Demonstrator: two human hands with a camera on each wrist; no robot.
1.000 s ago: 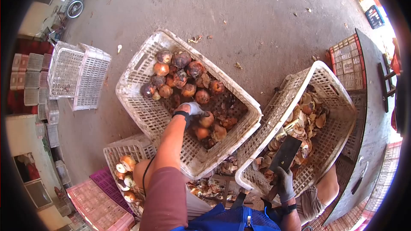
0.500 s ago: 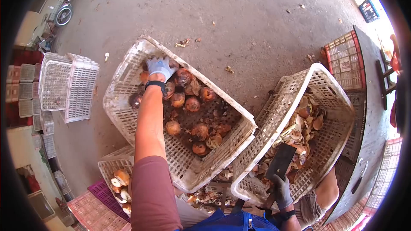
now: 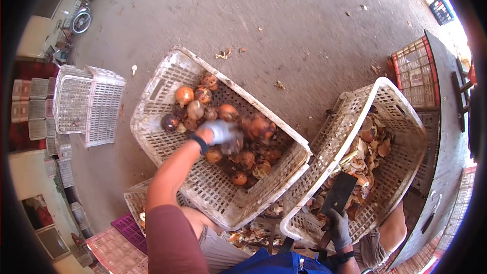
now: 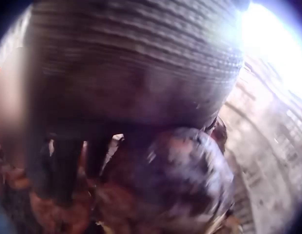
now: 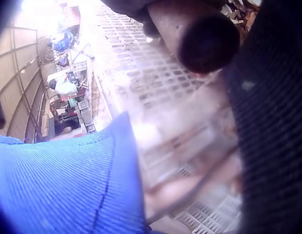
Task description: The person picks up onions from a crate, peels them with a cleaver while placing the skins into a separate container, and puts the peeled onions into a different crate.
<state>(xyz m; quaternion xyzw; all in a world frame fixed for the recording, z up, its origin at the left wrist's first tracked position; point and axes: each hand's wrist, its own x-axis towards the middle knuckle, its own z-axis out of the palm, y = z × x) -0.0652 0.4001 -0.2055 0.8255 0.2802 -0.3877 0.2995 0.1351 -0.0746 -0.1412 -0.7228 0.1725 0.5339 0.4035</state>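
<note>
In the head view, my gloved left hand (image 3: 220, 133) is among brown and dark-stained onions (image 3: 184, 96) in a white slatted crate (image 3: 152, 144). It is blurred there. The left wrist view has its fingers (image 4: 63, 170) pointing down and a dark, dirty onion (image 4: 190, 175) right beside them, under the palm. My gloved right hand (image 3: 339, 229) grips a cleaver (image 3: 339, 193) by its handle, the broad dark blade lying over a second white crate (image 3: 291, 208) of onion peelings (image 3: 361, 162). The round handle (image 5: 190, 36) fills the top of the right wrist view.
Stacked white crates (image 3: 91, 106) stand at the left. Below them, a smaller crate (image 3: 136, 204) sits near my left knee, by a purple crate (image 3: 131, 231) and a pink one (image 3: 114, 248). A grey board (image 3: 451, 137) edges the right side. Scraps dot the concrete floor (image 3: 304, 20).
My left hand went to the crate's far left corner, then came back toward the middle, dragging onions to the right with it. The right hand and cleaver stay about where they were.
</note>
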